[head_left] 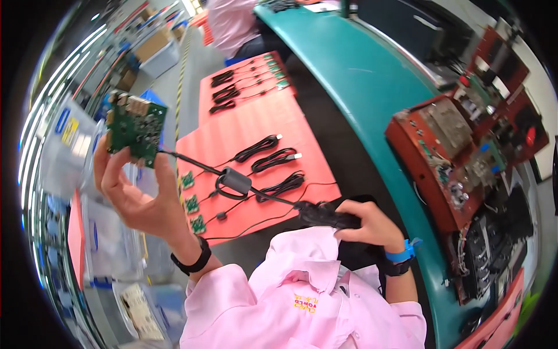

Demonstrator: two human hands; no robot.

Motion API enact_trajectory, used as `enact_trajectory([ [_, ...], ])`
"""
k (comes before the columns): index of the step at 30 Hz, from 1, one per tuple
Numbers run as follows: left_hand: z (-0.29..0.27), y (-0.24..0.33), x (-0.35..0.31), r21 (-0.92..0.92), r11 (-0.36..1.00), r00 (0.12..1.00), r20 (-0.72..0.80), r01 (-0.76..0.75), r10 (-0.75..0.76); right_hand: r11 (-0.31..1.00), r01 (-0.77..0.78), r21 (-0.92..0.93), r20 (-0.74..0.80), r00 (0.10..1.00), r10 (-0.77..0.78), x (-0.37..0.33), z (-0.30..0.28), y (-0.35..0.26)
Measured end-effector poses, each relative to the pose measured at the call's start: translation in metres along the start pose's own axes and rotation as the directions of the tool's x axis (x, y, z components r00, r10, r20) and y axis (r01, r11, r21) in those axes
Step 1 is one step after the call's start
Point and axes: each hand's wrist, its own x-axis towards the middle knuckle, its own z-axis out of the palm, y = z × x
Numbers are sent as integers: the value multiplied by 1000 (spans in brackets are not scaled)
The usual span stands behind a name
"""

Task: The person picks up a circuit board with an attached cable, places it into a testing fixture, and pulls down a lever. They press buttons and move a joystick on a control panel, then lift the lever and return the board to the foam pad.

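Note:
Raised at the left, my left hand (136,195) grips a green circuit board (136,128) by its lower edge, fingers closed round it. A black cable runs from the board through a dark grey ferrite cylinder (235,181) to a coiled black bundle (319,215). That bundle is in my closed right hand (372,225), low in front of my body. Beneath the stretched cable, a pink foam sheet (264,119) bears several bundled black cables (276,160) with small green boards (192,203) at their left ends.
A second pink sheet (209,87) with cables lies beyond. To the right stretches a green bench (349,75) carrying a red test fixture (433,157) with exposed circuitry. Clear plastic bins (110,232) stand at the left. Another person in a pink garment (232,26) sits at the far end.

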Motion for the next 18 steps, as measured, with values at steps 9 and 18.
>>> enact_trajectory([
  [9,-74,-99,-47,529,834,919,234,154,-318,921,83,-380,16,996,-83,90,5,-24],
  [18,-44,-241,-149,707,564,527,313,426,-790,725,57,-687,87,996,4,229,13,14],
])
